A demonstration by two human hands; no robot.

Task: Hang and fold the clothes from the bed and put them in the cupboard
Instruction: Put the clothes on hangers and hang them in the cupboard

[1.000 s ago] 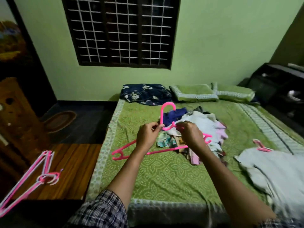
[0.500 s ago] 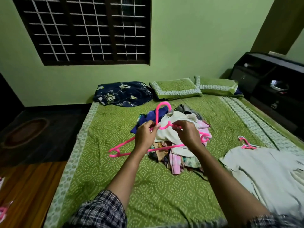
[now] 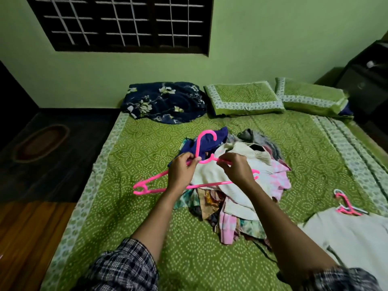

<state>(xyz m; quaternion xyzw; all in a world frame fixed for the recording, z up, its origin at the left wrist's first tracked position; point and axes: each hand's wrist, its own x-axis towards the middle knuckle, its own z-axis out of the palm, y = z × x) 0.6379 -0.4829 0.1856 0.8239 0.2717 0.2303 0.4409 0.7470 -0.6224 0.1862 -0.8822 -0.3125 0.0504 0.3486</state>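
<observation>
My checked sleeves [image 3: 126, 267] reach in over the near edge of the bed [image 3: 136, 217], which has a green patterned sheet. Toward the near right corner lies a white garment [image 3: 352, 238] with a second pink hanger [image 3: 346, 206] at its neck.

Over the middle of the bed I hold a pink hanger [image 3: 198, 147] with both hands. My left hand [image 3: 181, 172] pinches the left shoulder just under the hook. My right hand [image 3: 237, 171] pinches the right shoulder. The two hands are close but apart, with the base of the hook between them. The hook stands upright and the left tip points at the left edge.

The pile of clothes [image 3: 235, 198] lies under and behind the hanger, cream cloth on top and a blue piece further back.

Along the far edge lie a dark floral bundle [image 3: 165, 101] and two green pillows [image 3: 241, 98], under a barred window [image 3: 126, 22].
</observation>
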